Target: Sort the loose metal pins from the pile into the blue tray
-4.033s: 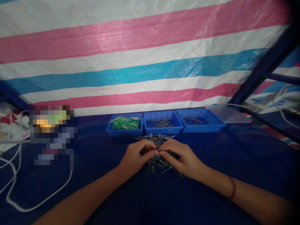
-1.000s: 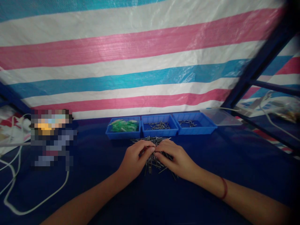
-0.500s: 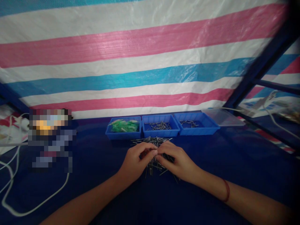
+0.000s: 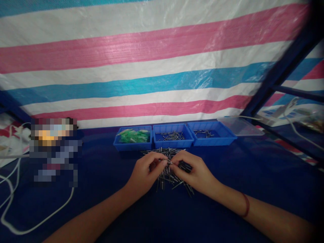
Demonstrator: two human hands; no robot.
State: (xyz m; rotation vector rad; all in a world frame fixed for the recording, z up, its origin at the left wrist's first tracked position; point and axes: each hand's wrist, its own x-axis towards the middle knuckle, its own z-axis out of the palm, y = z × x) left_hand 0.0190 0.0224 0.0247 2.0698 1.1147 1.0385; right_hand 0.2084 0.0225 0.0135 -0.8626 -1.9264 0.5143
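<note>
Pinching small metal piece [image 4: 169,162]: left hand [image 4: 146,171], right hand [image 4: 198,172], close together over heap of slim, glossy rods [image 4: 162,182].

Metal rods [image 4: 162,183] partly hidden by left hand [image 4: 145,172] and right hand [image 4: 201,173], grip contents unclear.

You have many thin, shiny metal sticks [image 4: 168,175] lying crisscross in a messy pile, just below the frame's middle.
</note>
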